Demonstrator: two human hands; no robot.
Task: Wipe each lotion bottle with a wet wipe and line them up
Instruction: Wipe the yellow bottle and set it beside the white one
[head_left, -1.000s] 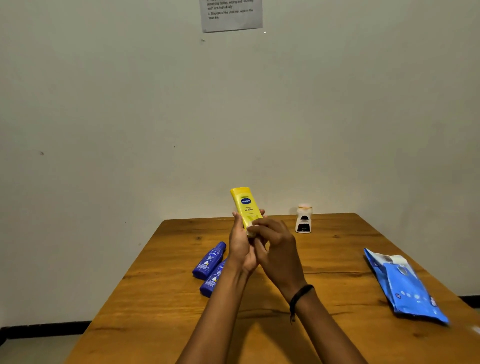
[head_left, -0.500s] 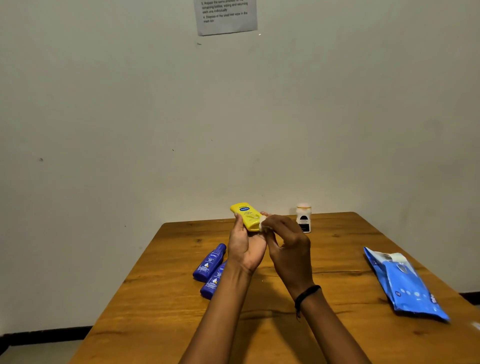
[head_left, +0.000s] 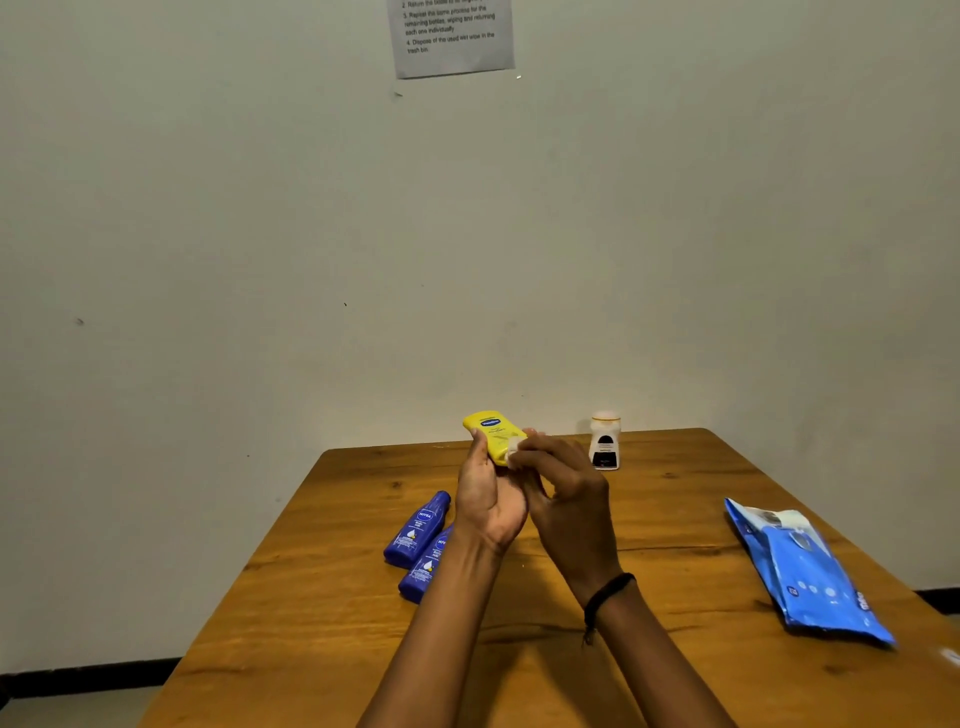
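Observation:
My left hand (head_left: 485, 499) holds a yellow lotion bottle (head_left: 491, 432) above the table, tilted back and to the left. My right hand (head_left: 566, 493) presses a small white wet wipe (head_left: 513, 447) against the bottle's lower right side. Most of the wipe is hidden under the fingers. Two blue lotion bottles (head_left: 418, 530) (head_left: 423, 571) lie side by side on the wooden table (head_left: 322, 597), left of my left forearm. A small white bottle (head_left: 605, 441) with a black label stands upright near the far edge.
A blue wet-wipe pack (head_left: 805, 571) lies flat at the table's right side, near the edge. The wall rises directly behind the table, with a printed sheet (head_left: 451, 36) taped high on it. Floor shows at the lower left.
The yellow bottle went from nearly upright to tilted back and lower. My right hand has slid along its side with the wipe. The camera view shifted slightly.

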